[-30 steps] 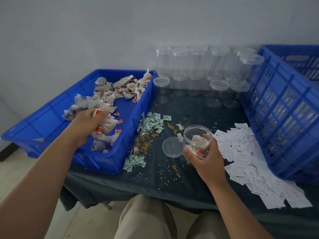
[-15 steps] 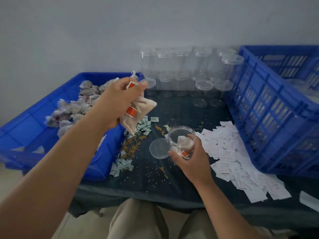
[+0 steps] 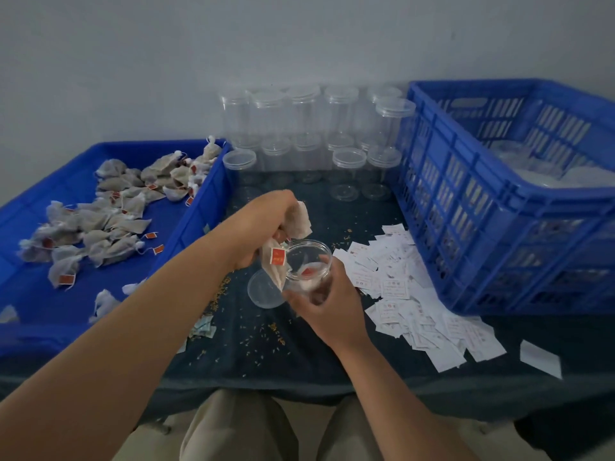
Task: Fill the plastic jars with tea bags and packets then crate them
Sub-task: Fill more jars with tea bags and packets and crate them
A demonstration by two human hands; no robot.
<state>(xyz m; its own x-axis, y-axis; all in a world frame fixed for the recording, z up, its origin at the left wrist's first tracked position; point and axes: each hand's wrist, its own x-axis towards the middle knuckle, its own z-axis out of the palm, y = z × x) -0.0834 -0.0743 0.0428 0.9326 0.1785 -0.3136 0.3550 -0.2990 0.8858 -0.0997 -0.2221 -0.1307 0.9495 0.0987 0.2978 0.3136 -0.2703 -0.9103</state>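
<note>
Left hand (image 3: 263,224) is fisted round a bunch of tea bags (image 3: 301,221). One bag sticks out above the knuckles. Another hangs below the fist with its red tag showing, its lower corner just at the rim of the clear plastic jar (image 3: 314,257). Right hand (image 3: 327,301) grips that jar from below and behind, fingers wrapped round the wall, thumb on the near side. The jar is open, tilted with its mouth toward the left hand, and held over the middle of the dark-clothed table (image 3: 299,367). At least one tea bag sits inside the jar (image 3: 307,274), red tag visible through the wall; exact count can't be told. The jar's lid (image 3: 263,292) lies flat on the cloth just left of the jar, partly behind the hanging bag. Blue tray (image 3: 206,197) on the left holds loose tea bags (image 3: 109,221) spread across its floor. Empty lidded jars (image 3: 336,128) stand in rows at the back against the wall, between tray and blue crate (image 3: 466,201). The crate is on the right with something whitish inside, too blurred to name. White paper packets (image 3: 416,294) are scattered on the cloth in front of the crate, near the right hand. A few small greenish packets (image 3: 203,327) show by the tray's near corner, mostly hidden by the left forearm. Loose grains (image 3: 259,337) are strewn over the cloth.
</note>
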